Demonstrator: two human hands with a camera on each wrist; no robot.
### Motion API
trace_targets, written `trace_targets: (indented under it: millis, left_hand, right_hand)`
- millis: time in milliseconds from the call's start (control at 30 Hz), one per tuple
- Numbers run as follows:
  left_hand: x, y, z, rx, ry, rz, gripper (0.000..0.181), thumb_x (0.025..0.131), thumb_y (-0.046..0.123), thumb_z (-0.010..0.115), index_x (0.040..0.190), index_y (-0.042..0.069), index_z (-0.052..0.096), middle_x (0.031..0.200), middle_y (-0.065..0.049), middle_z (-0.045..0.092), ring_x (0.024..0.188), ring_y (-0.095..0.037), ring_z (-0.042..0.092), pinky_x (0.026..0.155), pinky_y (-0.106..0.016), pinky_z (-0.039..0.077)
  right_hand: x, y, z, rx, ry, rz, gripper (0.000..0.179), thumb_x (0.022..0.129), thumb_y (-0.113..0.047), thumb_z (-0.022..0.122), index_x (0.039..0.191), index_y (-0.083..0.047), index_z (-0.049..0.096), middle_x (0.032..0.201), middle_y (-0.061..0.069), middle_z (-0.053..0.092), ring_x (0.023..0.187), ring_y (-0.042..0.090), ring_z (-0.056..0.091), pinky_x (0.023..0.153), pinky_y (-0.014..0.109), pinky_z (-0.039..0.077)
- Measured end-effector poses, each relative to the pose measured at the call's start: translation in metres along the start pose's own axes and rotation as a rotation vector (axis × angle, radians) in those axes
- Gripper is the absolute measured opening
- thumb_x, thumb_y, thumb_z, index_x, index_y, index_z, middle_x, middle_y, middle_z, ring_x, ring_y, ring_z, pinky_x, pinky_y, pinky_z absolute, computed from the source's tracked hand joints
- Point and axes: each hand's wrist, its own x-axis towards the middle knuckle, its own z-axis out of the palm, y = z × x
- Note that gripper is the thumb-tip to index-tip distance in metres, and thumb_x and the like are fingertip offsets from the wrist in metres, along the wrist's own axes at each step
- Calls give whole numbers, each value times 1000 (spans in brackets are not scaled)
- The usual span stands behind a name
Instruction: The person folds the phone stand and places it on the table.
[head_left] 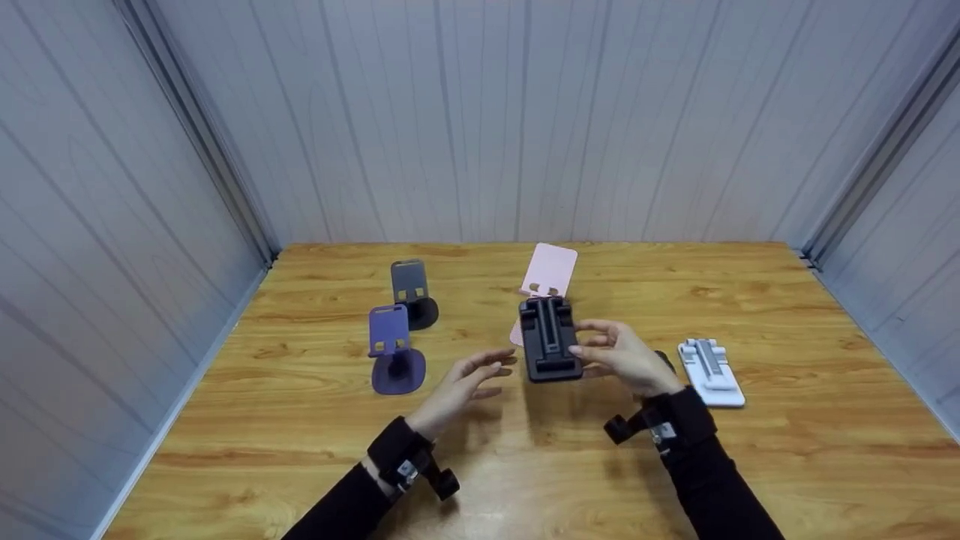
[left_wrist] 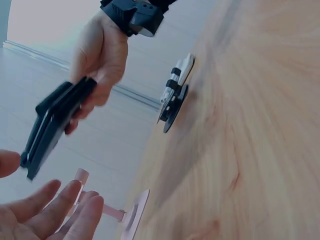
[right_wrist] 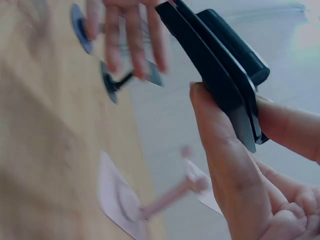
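Observation:
A folded black phone stand is held up above the table by my right hand, which pinches its right edge between thumb and fingers. In the right wrist view, the black phone stand shows edge-on, with the thumb on one face and fingers on the other. My left hand is just left of it, fingers loosely extended and holding nothing. The left wrist view has a gap between the left fingers and the stand. Behind the black stand is a pink phone stand, its base partly hidden.
At left on the wood table are a purple phone stand and a dark grey one, both unfolded. A folded white phone stand lies at right, beside a dark round base. Panelled walls border the table.

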Motion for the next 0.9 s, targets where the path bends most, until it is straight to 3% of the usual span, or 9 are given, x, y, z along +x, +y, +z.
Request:
trace_targets:
  millis: [167,367,567,900]
  left_hand:
    - [-2,0,-2,30,-22,11,48,114,16,42,151,-14,45,157,-35,43,147,-51,39,122,-59,39]
    - [-3,-2,-4,66,-50,4,47,113,14,42,151,-15,45,158,-35,42,150,-51,36,124,-58,37]
    - [-2,-3,-5,68,-66,-12,47,113,13,43,152,-14,44,159,-34,42,153,-49,33,126,-56,33]
    - [0,-3,-8,133,-70,23,45,113,12,43,149,-15,47,156,-35,45,149,-50,37,125,-57,35]
  right_hand:
    - [-11,-12,-22,43,62,-50,62,105,5,57,155,21,24,103,-1,74,88,9,73,76,26,64]
    - [-25,-20,-47,6,138,-56,66,108,2,55,159,19,17,101,-4,70,85,5,66,75,24,62]
    - [-33,-18,-63,2,162,-50,68,109,0,54,160,18,13,105,-6,70,85,5,66,76,24,61]
    - [-32,-7,-87,35,192,-42,70,110,-1,53,160,19,9,101,-10,74,92,4,71,80,22,62]
